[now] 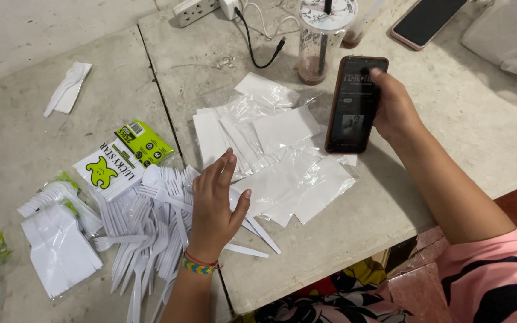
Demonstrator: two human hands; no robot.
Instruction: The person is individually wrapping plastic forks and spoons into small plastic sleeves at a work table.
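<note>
The left hand (213, 206) is open, with its fingers spread a little. It rests on a big pile of white plastic forks (151, 233) near the front edge of the table (342, 233). A bright woven band (197, 264) sits on that wrist.

The right hand (393, 107) is closed around a phone (355, 104). It holds the phone up above the table, toward the back right side. The phone screen is lit and faces up. The thumb lies on the top part of the phone.

Between the two hands, in the middle of the table, lies a heap of clear plastic bags and white napkins (276, 155). The heap touches the fork pile on its left side.

Just left of the forks is a green and white pack (124, 158) with a little bear on it. More packs of white forks (61, 227) lie at the front left edge.

One wrapped fork (67, 88) lies alone, well apart, near the back left.

A plastic cup (321, 39) with a black straw stands at the back edge, just behind the phone. A second phone (427, 21) lies face up at the back right corner. A white power strip (195, 9) and a black cable (258, 51) are at the back edge too.
</note>
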